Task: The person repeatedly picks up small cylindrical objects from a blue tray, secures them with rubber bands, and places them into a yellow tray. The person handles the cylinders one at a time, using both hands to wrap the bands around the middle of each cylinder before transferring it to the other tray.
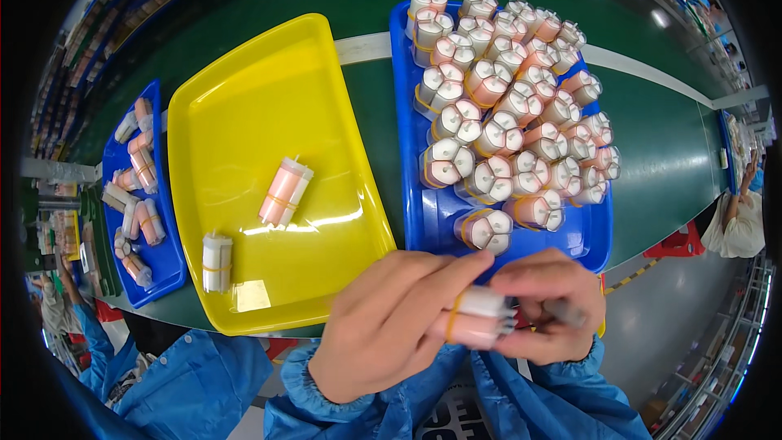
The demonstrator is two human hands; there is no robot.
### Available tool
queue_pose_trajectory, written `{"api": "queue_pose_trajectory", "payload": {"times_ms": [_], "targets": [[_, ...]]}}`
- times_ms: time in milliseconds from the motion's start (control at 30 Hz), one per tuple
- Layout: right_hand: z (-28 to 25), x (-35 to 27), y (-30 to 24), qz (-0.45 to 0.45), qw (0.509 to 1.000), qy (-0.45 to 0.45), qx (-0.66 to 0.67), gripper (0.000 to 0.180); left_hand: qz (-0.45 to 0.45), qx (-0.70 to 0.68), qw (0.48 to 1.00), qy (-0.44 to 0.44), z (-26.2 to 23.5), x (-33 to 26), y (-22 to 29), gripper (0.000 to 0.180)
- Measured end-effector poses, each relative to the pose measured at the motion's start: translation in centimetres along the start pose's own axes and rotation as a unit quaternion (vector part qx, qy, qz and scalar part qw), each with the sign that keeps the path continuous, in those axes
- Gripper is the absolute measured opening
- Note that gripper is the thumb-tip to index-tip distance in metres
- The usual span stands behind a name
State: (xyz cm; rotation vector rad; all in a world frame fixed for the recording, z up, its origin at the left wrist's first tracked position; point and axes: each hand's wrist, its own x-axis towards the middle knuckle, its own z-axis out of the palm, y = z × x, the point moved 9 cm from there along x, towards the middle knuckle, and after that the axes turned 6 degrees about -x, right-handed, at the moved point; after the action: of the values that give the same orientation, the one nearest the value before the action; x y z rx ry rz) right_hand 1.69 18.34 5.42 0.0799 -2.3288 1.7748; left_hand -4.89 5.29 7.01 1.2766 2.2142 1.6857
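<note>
My left hand [383, 318] is closed around a bundle of white and pink tubes [476, 318], held on its side above the front edge of the table. A yellow rubber band circles the bundle, and its dark end points at my right hand. The fingers of my right hand [554, 301] are bent and pinched beside that end. Between them shows a small grey piece [564, 311], blurred and too unclear to name. A blue tray [414, 228], just beyond my hands, carries many similar bundles [489, 134] standing on end in clear sleeves.
A yellow tray [236, 90] on the left holds one pink bundle [286, 191] and one white bundle [217, 262], apart. Farther left, another blue tray [173, 261] holds several bundles lying down. A blue-sleeved person [195, 383] is close at my left. The table [652, 147] is green.
</note>
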Motion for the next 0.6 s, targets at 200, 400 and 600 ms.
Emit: {"api": "queue_pose_trajectory", "payload": {"times_ms": [200,400,600], "targets": [[-2.4,0.7,-2.5,-0.017,0.955,0.096,-0.279,0.05,-0.074,0.117,0.989,0.044,-0.2,0.6,-1.0,0.05],[-4.8,0.6,-1.5,0.013,0.885,0.168,-0.433,0.048,-0.084,0.085,0.984,0.13,0.5,1.2,-2.5,0.054],[-4.8,0.0,0.0,-0.019,0.868,0.152,-0.472,0.046,-0.064,0.133,0.977,0.154,0.7,2.1,-3.0,0.053]]}}
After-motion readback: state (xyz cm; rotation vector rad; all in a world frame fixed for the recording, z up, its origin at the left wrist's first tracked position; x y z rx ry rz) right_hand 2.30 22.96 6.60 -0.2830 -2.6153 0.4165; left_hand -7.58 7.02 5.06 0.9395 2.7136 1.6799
